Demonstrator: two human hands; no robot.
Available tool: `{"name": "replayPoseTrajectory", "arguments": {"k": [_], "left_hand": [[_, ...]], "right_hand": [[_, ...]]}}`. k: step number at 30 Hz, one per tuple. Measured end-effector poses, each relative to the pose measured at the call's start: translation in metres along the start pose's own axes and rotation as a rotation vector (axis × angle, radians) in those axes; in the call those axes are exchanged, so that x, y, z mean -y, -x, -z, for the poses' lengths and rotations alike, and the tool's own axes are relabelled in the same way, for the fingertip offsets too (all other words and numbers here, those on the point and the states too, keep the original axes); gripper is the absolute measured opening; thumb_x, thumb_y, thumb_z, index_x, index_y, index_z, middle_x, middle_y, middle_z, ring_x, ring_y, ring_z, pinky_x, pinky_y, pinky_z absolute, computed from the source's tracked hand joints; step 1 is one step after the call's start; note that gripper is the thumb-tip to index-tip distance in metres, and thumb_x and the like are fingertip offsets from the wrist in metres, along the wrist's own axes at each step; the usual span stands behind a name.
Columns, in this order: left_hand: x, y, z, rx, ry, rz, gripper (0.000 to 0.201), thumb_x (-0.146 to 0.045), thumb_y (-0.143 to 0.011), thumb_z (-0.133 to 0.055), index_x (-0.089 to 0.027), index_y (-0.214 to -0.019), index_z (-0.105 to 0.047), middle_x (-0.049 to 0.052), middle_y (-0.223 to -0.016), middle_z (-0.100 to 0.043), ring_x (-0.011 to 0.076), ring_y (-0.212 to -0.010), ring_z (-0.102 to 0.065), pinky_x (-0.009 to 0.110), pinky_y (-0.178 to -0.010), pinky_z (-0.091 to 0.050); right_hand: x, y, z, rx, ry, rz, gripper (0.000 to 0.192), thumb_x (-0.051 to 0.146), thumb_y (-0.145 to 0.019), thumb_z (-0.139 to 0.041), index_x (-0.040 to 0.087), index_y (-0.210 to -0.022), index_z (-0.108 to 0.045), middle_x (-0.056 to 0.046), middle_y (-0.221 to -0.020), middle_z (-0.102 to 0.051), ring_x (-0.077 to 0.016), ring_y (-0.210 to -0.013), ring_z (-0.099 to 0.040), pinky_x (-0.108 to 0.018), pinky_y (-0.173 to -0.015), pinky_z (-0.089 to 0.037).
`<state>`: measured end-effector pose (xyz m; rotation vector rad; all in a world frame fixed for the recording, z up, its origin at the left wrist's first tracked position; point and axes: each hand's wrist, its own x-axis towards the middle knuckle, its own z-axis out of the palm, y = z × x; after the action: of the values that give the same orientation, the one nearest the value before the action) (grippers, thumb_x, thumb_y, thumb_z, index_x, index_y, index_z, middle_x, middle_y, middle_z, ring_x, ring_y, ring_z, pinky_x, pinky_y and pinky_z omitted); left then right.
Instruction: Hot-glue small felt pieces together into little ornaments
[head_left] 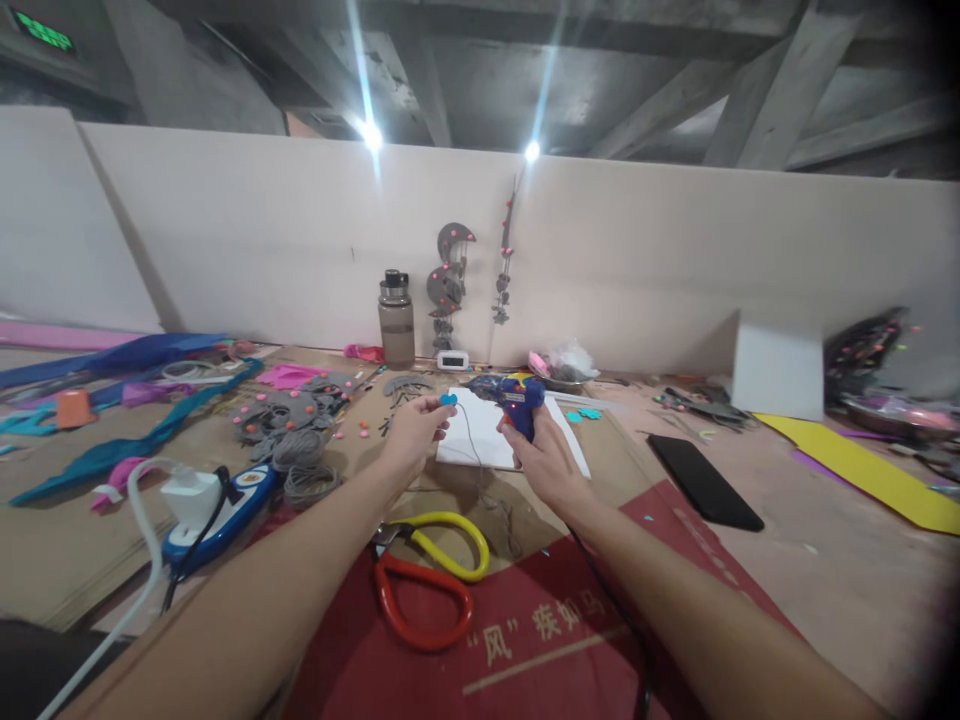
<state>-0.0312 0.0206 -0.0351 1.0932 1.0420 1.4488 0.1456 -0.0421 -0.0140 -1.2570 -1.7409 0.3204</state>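
Note:
Between the thumb and fingers of my left hand is a small blue felt piece, with a grey cord trailing down from it. My right hand is wrapped round the handle of a blue glue gun, whose nozzle points left toward the felt piece. Both hands are above a white sheet. Small teal felt pieces lie at the sheet's right edge. Nearer to me, scissors with one yellow and one red handle rest on the red printed cardboard.
At left are a blue power strip with a white plug, grey cord bundles and felt strips. A bottle and small clock stand by the wall. A black phone and yellow sheet lie right.

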Motion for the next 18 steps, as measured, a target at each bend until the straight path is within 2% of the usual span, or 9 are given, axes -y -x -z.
{"name": "replayPoseTrajectory", "arguments": {"k": [7, 18], "left_hand": [[-0.0036, 0.0016, -0.0015, -0.017, -0.011, -0.012, 0.025, -0.026, -0.053, -0.072, -0.013, -0.071, -0.060, -0.002, -0.057, -0.056, 0.0058, -0.049, -0.045, 0.019, -0.048, -0.034], [-0.0037, 0.0013, -0.0005, 0.007, -0.024, -0.050, 0.023, -0.029, -0.056, -0.070, -0.014, -0.069, -0.059, -0.002, -0.059, -0.056, 0.0064, -0.050, -0.046, 0.020, -0.049, -0.034]], "right_hand": [[0.0040, 0.0006, -0.0016, 0.041, 0.025, 0.050, 0.022, 0.029, -0.084, -0.044, 0.017, -0.101, -0.050, -0.005, -0.084, -0.061, -0.0175, -0.072, -0.055, -0.028, -0.067, -0.042], [0.0087, 0.0022, -0.0020, 0.100, 0.113, -0.013, 0.030, 0.028, -0.084, -0.045, 0.016, -0.111, -0.047, -0.008, -0.092, -0.063, -0.0195, -0.079, -0.056, -0.029, -0.071, -0.041]]}}
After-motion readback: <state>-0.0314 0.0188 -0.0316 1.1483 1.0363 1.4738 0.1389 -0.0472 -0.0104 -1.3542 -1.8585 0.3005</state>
